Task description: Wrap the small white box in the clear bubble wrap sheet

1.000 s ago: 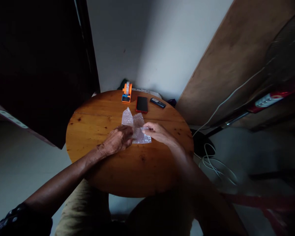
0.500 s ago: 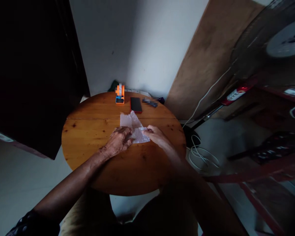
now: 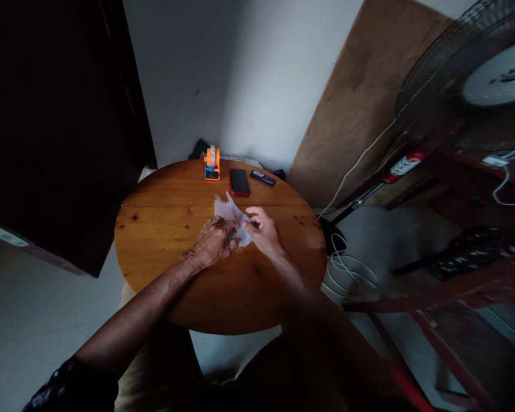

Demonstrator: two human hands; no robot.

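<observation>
Dim room, round wooden table (image 3: 154, 234) against a pale wall (image 3: 266, 86). Landmark: phone (image 3: 239, 182). Orange tape dispenser (image 3: 212, 165) just left of it, dark remote-like object (image 3: 263, 178) just right, translucent plastic sheet (image 3: 225, 210) on the near side, under both hands. Left hand (image 3: 217, 239) presses on the sheet; can't tell if its fingers grip. Right hand (image 3: 264, 230): thumb on sheet edge, other fingers half-curled, pinch unclear. Change: sheet's right part, flat half a second ago, is now bunched inward, so folding looks further along.
</observation>
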